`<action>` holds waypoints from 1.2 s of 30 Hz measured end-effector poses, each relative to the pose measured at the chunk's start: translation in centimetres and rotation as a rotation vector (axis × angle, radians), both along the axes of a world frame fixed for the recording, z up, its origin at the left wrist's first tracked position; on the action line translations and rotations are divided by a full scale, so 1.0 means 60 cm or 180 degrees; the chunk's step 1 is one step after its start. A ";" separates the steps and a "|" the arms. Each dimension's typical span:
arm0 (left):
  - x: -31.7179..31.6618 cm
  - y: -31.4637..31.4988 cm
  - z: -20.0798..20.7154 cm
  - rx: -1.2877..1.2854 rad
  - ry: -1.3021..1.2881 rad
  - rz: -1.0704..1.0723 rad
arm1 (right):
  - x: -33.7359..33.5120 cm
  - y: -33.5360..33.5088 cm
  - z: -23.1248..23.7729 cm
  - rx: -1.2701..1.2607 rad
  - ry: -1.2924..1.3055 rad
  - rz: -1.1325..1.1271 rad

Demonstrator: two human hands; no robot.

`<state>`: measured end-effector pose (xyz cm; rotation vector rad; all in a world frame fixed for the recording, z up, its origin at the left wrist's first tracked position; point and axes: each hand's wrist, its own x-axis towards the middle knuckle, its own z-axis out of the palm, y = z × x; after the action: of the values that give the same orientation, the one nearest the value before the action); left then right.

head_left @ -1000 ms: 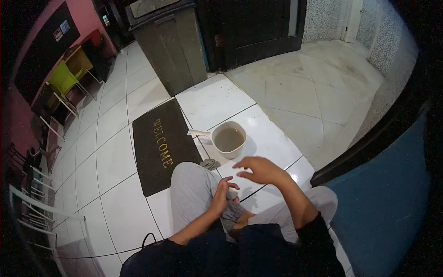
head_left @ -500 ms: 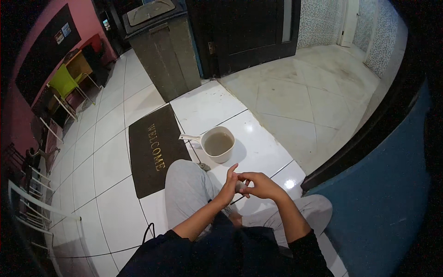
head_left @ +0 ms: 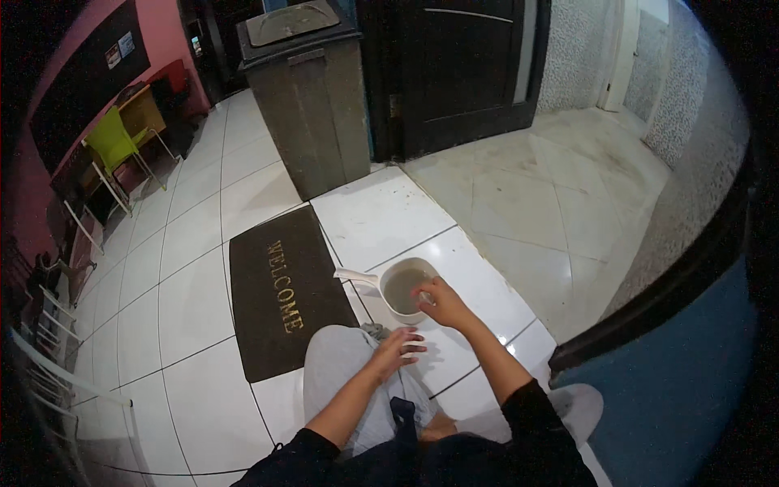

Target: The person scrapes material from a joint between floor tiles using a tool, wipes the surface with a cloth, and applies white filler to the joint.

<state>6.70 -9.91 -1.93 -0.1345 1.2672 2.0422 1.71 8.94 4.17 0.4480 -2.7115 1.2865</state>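
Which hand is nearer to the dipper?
The right. The right hand is at the dipper's right side, fingertips over the rim; the left hand is apart from it, nearer the person's body, by the left knee.

Half a second ago your two hands met over your lap; now they are apart. Your right grip (head_left: 444,302) has gone forward to the white dipper (head_left: 394,310), bent fingers over its near right rim. Your left grip (head_left: 393,354) has turned, fingers pointing rightward and apart — and your view has tipped up, showing the bin lid (head_left: 294,24) whole.
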 end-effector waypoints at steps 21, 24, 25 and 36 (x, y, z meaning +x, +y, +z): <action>-0.014 0.035 -0.016 -0.0407 0.0300 -0.0522 | -0.115 -0.086 -0.139 0.1731 -0.0098 -0.0394; -0.011 0.029 -0.016 -0.0435 0.0295 -0.0457 | -0.107 -0.103 -0.106 0.1977 -0.0454 -0.0425; -0.010 0.026 -0.017 -0.0453 0.0286 -0.0426 | -0.103 -0.109 -0.095 0.1950 -0.0552 -0.0407; -0.017 0.034 -0.026 -0.0441 0.0294 -0.0433 | -0.112 -0.101 -0.106 0.1964 -0.0452 -0.0447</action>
<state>5.71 -7.88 -3.46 -0.0174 1.4354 1.8635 -5.00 2.86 -2.21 0.2073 -3.1585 0.4391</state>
